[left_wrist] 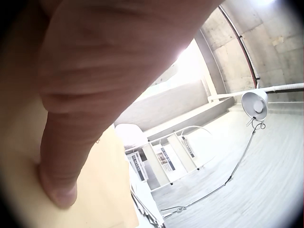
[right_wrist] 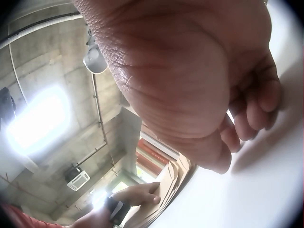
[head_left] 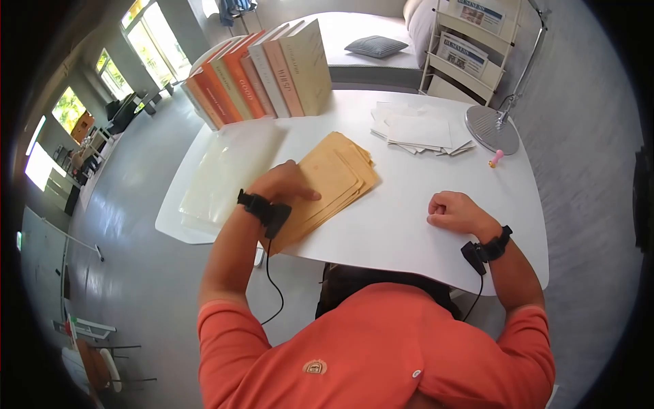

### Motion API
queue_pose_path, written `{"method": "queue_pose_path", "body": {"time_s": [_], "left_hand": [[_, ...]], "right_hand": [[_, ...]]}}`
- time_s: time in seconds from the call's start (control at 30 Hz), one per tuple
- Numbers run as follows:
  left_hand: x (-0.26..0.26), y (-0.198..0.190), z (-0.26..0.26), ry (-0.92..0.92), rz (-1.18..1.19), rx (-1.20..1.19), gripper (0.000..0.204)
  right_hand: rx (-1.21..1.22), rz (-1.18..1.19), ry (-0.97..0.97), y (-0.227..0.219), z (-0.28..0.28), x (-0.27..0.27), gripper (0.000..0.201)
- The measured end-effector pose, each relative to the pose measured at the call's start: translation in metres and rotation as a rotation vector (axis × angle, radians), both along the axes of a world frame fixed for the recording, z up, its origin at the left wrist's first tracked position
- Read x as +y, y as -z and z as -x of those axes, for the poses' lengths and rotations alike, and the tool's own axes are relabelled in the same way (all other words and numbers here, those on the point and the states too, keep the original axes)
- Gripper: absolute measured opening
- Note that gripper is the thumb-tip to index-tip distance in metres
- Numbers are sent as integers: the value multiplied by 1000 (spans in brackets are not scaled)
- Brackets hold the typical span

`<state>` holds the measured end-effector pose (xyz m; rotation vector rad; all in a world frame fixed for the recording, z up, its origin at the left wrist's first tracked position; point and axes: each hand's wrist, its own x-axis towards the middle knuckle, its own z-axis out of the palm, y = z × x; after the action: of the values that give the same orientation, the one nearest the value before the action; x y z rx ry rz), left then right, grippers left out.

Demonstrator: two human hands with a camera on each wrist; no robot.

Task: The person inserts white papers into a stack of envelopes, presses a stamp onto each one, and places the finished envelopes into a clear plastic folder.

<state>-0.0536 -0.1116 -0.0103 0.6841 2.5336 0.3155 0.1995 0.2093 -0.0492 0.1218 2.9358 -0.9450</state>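
Note:
A fanned stack of brown paper envelopes (head_left: 334, 170) lies slantwise on the white table, its lower end at the front edge. My left hand (head_left: 283, 183) rests on the stack's left side, thumb stretched over the top envelope; its other fingers are partly hidden. The left wrist view shows the thumb of that hand (left_wrist: 95, 85) against the brown paper (left_wrist: 107, 185). At the right, my right hand (head_left: 458, 213) rests by the table's front, fingers loosely curled around nothing. In the right wrist view, this hand (right_wrist: 190, 80) is near the white surface, with the envelopes (right_wrist: 168, 190) beyond.
Clear plastic sleeves (head_left: 228, 170) lie left of the envelopes. Upright books (head_left: 266, 75) stand at the back left. White papers (head_left: 419, 129), a lamp base (head_left: 487, 126) and a small pink item (head_left: 497, 157) are at the back right. A newspaper rack (head_left: 466, 51) stands beyond.

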Motion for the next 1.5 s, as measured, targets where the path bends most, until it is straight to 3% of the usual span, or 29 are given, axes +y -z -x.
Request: {"method": "queue_pose_path", "body": {"time_s": [0.1, 0.3, 0.5, 0.57, 0.6, 0.63, 0.7, 0.8, 0.87, 0.9, 0.97, 1.03, 1.13, 1.17, 1.23, 1.5], "left_hand": [[-7, 13, 4, 20, -65, 29, 87], [6, -3, -22, 17, -28, 46, 86], [17, 4, -44, 2, -5, 149, 88], [20, -2, -62, -43, 27, 130, 88], [21, -4, -69, -60, 34, 121, 88], [21, -6, -74, -74, 41, 124, 88], [11, -3, -80, -107, 52, 130, 88], [-36, 6, -97, -202, -462, 450, 64], [-76, -1, -127, -469, -703, 347, 46], [-96, -2, -149, -563, -685, 349, 44], [-149, 46, -178, -732, -807, 198, 48], [-149, 71, -220, -919, -1043, -162, 56], [-129, 93, -251, -897, -1334, -612, 78], [-118, 97, -249, -919, -1354, -603, 78], [-101, 104, -237, -790, -1579, -710, 69], [-102, 132, -227, -952, -1743, -813, 52]], "right_hand": [[-33, 52, 10, 1, 5, 5, 22], [-148, 149, -39, -8, 17, 4, 27], [-170, 42, -208, -21, 29, -23, 36], [256, 97, -132, -11, 34, -24, 50], [259, 86, -100, -15, 43, -23, 72], [251, 94, -117, -14, 55, -22, 72], [311, 9, -111, -8, 84, -25, 94], [110, -59, -137, -8, 131, -36, 111], [19, -52, -151, -15, 152, -41, 113], [-73, -56, -141, -17, 161, -46, 115], [-100, -40, -169, -24, 170, -51, 113], [-167, -24, -156, -30, 178, -54, 111], [-159, -44, -182, -37, 175, -73, 107], [-167, -43, -190, -40, 172, -80, 106], [-100, -74, -228, -26, 170, -93, 103], [-25, 22, -358, -22, 132, -140, 94]]}}
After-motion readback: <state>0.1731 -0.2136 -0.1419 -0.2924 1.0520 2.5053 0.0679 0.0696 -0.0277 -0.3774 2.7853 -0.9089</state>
